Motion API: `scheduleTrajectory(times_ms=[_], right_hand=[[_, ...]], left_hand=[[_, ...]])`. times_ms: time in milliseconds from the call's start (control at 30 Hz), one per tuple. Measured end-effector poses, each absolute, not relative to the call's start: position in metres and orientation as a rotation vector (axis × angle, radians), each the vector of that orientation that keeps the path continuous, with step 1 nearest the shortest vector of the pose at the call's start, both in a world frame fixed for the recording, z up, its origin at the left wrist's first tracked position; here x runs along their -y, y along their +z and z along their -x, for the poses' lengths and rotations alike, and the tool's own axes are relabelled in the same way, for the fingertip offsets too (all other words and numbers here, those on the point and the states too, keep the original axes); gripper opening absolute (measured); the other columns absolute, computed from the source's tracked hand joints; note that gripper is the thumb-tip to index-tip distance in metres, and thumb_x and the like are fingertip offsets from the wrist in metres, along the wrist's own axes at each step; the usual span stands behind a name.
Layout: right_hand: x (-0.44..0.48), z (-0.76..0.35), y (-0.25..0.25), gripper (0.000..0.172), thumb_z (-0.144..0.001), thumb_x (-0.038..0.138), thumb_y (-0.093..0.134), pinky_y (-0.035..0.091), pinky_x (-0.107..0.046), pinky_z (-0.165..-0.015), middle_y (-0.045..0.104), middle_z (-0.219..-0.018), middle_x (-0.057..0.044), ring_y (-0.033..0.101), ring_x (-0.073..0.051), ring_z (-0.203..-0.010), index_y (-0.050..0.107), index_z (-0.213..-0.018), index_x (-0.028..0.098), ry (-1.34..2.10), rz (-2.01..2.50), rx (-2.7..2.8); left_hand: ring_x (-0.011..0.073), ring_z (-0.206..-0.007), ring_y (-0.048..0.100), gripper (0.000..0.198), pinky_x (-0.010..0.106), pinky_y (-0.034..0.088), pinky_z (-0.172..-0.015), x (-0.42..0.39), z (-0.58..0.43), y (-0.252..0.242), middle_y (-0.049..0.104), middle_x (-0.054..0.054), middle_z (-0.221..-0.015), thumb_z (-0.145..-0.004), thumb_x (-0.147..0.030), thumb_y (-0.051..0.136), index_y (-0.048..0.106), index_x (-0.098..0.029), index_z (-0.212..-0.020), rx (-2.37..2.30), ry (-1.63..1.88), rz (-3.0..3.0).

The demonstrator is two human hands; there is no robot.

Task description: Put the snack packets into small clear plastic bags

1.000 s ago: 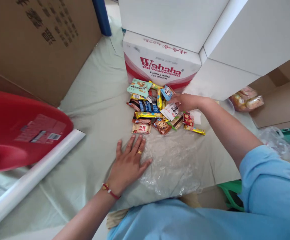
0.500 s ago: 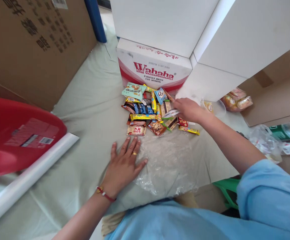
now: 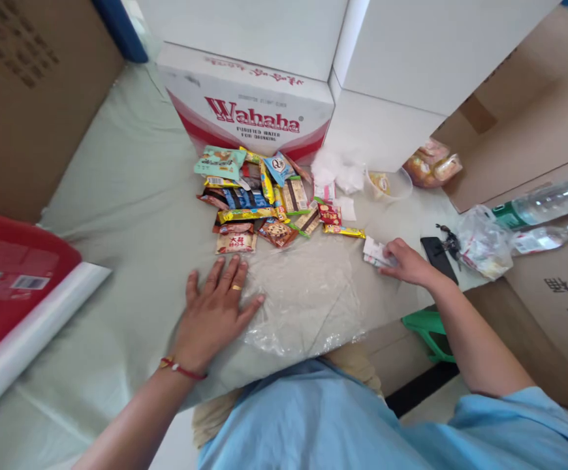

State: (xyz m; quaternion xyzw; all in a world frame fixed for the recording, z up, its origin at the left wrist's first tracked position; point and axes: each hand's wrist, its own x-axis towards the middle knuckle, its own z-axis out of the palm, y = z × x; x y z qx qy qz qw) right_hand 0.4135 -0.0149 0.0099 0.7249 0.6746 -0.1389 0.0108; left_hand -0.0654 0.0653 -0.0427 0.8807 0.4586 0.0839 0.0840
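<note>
My left hand (image 3: 211, 312) lies flat with its fingers spread on the pale green cloth, fingertips just below a beige snack packet (image 3: 236, 243). Its thumb reaches the edge of a clear plastic bag (image 3: 303, 294) spread flat on the table. Between the thumb and fingers of my right hand (image 3: 406, 262) is a small white packet (image 3: 375, 250) with coloured print, held low over the cloth to the right of the bag. A pile of wrapped snacks (image 3: 259, 196) sits in front, with a yellow snack bar (image 3: 344, 231) at its right end.
Behind the snacks stands a Wahaha carton (image 3: 249, 117). Right of it are white tissue (image 3: 335, 170), a plastic bowl (image 3: 401, 185) and bagged buns (image 3: 431, 164). A phone (image 3: 439, 260) and bottles (image 3: 548, 202) lie at the right; a red container (image 3: 19, 274) and white roll (image 3: 44, 333) are left.
My right hand has drawn back from the pile toward the right and nearer me, carrying the white packet. My left hand stays flat on the cloth. The camera view has shifted right.
</note>
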Motion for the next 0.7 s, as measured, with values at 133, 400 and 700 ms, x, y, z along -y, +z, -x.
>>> scheduleTrajectory(times_ms=[133, 400, 700], right_hand=[[0.014, -0.424, 0.006, 0.033, -0.087, 0.046, 0.076, 0.055, -0.041, -0.100, 0.064, -0.129, -0.014, 0.065, -0.029, -0.119, 0.065, -0.108, 0.022, -0.561, -2.349, -2.199], [0.015, -0.424, 0.005, 0.062, -0.089, 0.041, 0.074, 0.054, -0.046, -0.104, 0.065, -0.135, -0.016, 0.066, -0.034, -0.122, 0.058, -0.146, 0.021, -0.479, -2.381, -2.095], [0.034, -0.430, -0.010, 0.065, -0.088, 0.049, 0.069, 0.057, -0.045, -0.095, 0.069, -0.129, -0.019, 0.070, -0.036, -0.112, 0.061, -0.145, 0.019, -0.422, -2.336, -1.979]], left_hand=[[0.0429, -0.159, 0.034, 0.077, 0.073, 0.013, -0.128, -0.066, 0.065, -0.044, 0.040, 0.019, -0.171, -0.104, -0.060, 0.034, 0.034, -0.016, -0.168, -1.370, 0.263, -2.651], [0.0405, -0.161, 0.031, 0.078, 0.070, 0.011, -0.130, -0.064, 0.064, -0.043, 0.037, 0.017, -0.173, -0.104, -0.061, 0.033, 0.035, -0.017, -0.167, -1.382, 0.236, -2.641], [0.0378, -0.165, 0.022, 0.086, 0.068, 0.005, -0.131, -0.062, 0.064, -0.037, 0.022, 0.020, -0.177, -0.103, -0.068, 0.037, 0.029, -0.013, -0.169, -1.383, 0.139, -2.619]])
